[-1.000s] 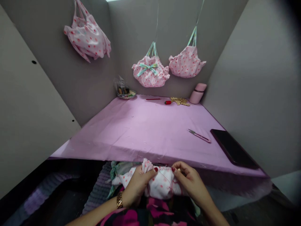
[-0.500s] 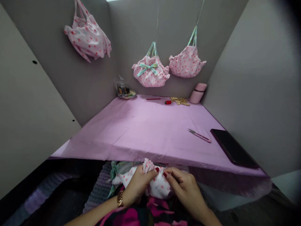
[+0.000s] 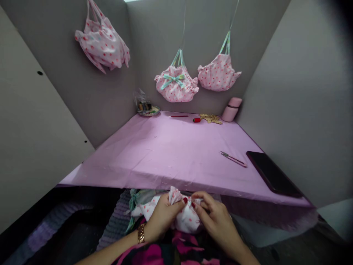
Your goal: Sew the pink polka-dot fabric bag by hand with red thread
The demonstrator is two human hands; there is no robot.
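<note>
White fabric with red polka dots (image 3: 188,220) lies bunched in my lap, just below the table's front edge. My left hand (image 3: 164,212) is closed around a gathered part of it, thumb pressed on top and a frilled end standing up above the fist. Close to that thumb, my right hand (image 3: 213,213) makes a pinch at the fabric's upper edge. Whatever sits between its thumb and fingertip is too small to make out. A thin reddish thread seems to curl on the fabric beneath the right fingers. Mint-green ties (image 3: 133,198) hang at the fabric's left side.
Thread snips (image 3: 233,159) and a dark tablet-like device (image 3: 273,173) lie right on the pink-covered table (image 3: 171,147). Farther back are a red thread spool (image 3: 196,120), a red pencil-like stick (image 3: 178,116), a pink flask (image 3: 232,109) and a small basket (image 3: 149,111). Dotted garments (image 3: 176,90) hang above.
My right hand's fingers have shifted slightly, the forefinger lifting and arching more near the left thumb. My left hand keeps its hold on the fabric almost unmoved.
</note>
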